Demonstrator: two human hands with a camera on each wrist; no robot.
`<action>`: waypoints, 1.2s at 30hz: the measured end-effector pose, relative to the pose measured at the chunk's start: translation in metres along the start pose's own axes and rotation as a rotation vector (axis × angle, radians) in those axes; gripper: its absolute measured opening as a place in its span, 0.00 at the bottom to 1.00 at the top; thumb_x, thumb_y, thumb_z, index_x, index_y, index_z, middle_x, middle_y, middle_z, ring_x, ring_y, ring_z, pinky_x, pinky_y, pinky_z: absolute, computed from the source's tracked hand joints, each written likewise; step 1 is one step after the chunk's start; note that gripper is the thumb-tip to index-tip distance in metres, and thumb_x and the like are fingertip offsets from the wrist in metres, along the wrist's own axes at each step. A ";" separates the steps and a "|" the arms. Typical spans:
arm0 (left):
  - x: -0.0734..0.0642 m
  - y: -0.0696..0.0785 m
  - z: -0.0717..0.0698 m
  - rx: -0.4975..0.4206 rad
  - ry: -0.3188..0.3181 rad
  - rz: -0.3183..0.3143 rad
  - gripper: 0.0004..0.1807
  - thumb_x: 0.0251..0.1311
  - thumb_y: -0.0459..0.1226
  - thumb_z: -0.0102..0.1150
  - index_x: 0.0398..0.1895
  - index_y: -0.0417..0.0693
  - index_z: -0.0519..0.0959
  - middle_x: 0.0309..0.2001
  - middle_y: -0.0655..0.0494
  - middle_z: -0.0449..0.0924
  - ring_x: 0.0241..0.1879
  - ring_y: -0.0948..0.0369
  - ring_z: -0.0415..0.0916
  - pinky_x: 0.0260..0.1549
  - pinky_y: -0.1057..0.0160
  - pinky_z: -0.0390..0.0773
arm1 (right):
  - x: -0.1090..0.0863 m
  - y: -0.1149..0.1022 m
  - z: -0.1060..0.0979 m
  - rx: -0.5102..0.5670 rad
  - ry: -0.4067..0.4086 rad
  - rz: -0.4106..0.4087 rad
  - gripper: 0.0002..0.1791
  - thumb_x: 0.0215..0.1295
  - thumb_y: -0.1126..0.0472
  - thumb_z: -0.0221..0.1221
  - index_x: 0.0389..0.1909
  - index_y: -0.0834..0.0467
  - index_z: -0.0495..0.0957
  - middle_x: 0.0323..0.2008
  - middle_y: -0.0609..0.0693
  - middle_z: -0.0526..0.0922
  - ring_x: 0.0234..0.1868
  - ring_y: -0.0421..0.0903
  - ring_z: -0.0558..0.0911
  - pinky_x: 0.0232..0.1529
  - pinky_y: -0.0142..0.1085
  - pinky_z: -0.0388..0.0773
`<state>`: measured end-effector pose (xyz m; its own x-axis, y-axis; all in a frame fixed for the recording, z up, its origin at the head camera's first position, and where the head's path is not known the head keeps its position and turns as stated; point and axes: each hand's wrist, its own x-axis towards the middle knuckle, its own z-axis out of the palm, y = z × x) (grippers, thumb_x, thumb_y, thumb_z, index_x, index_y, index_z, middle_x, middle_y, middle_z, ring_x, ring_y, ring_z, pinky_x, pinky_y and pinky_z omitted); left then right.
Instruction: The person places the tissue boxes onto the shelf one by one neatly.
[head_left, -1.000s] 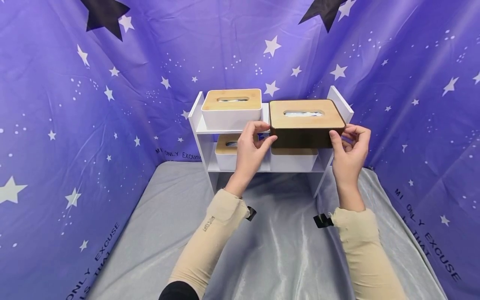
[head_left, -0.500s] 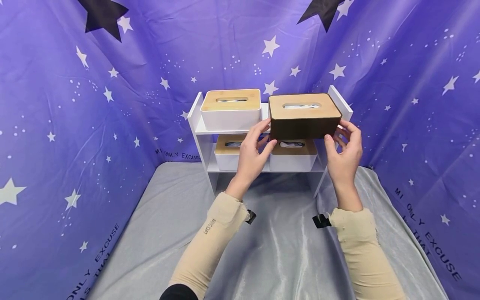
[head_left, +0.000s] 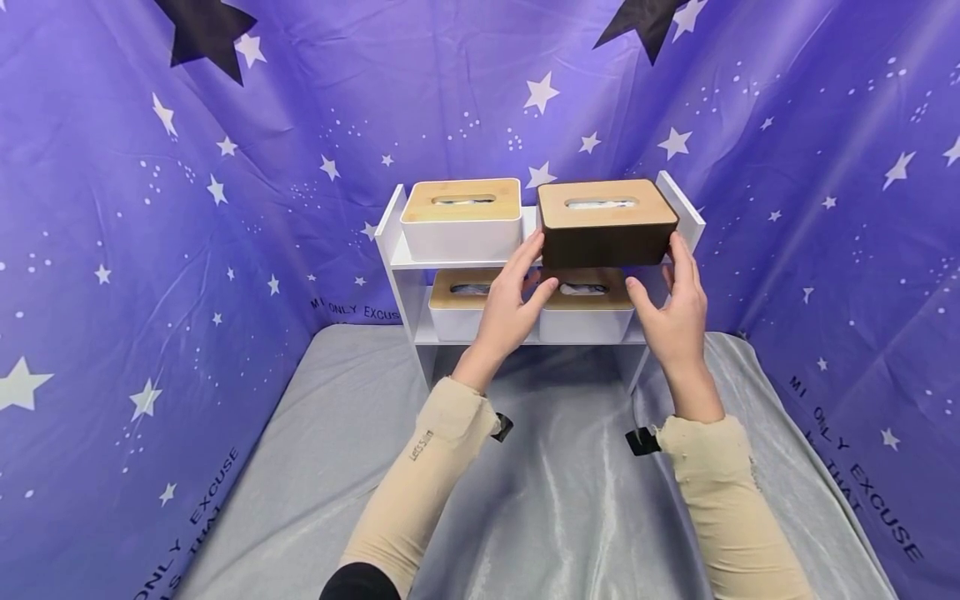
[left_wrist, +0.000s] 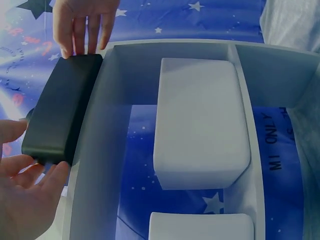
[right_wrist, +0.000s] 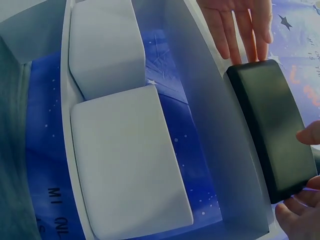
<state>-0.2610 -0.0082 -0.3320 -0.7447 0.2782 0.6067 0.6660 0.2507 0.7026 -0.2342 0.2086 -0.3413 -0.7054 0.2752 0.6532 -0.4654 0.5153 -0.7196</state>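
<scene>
A dark brown tissue box [head_left: 607, 242] with a wooden lid sits at the right of the white rack's [head_left: 397, 242] upper shelf, its front close to the shelf edge. Fingers of my left hand [head_left: 506, 304] touch its left end, the thumb held lower. My right hand [head_left: 677, 321] has its fingers against the right front corner, thumb spread below. In the right wrist view the dark box [right_wrist: 272, 130] lies between both hands. From the left wrist, straight right-hand fingers [left_wrist: 92, 35] touch its far end.
A white tissue box [head_left: 461, 237] stands beside it on the upper shelf. Two more white boxes, left [head_left: 453, 323] and right [head_left: 585, 323], occupy the lower shelf. Grey cloth [head_left: 540, 500] covers the table. Purple starry curtains [head_left: 450, 100] surround the rack.
The dark tissue box has moved back onto the upper shelf, with both hands following. The lower right box's lid has come into view. My right hand has shifted left and its thumb has dropped lower.
</scene>
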 end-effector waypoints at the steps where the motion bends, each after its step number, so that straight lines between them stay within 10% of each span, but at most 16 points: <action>1: 0.001 0.000 0.000 -0.001 -0.016 -0.001 0.34 0.71 0.36 0.55 0.77 0.44 0.58 0.79 0.52 0.55 0.76 0.57 0.58 0.68 0.58 0.73 | 0.000 0.000 0.000 -0.003 -0.012 0.004 0.41 0.63 0.64 0.64 0.76 0.62 0.58 0.76 0.56 0.61 0.75 0.49 0.64 0.75 0.43 0.65; 19: 0.012 -0.001 0.003 -0.014 -0.134 -0.088 0.42 0.69 0.39 0.58 0.80 0.48 0.48 0.82 0.61 0.42 0.78 0.61 0.52 0.67 0.60 0.74 | 0.009 0.000 -0.004 -0.061 -0.187 0.076 0.53 0.62 0.59 0.66 0.80 0.59 0.43 0.81 0.56 0.44 0.80 0.49 0.49 0.77 0.48 0.59; 36: -0.003 -0.018 -0.003 -0.095 -0.094 -0.014 0.36 0.69 0.33 0.57 0.78 0.47 0.57 0.76 0.50 0.60 0.72 0.54 0.64 0.64 0.49 0.77 | 0.000 0.008 -0.019 -0.079 -0.304 0.034 0.52 0.62 0.58 0.66 0.80 0.60 0.45 0.80 0.57 0.47 0.80 0.53 0.51 0.76 0.53 0.59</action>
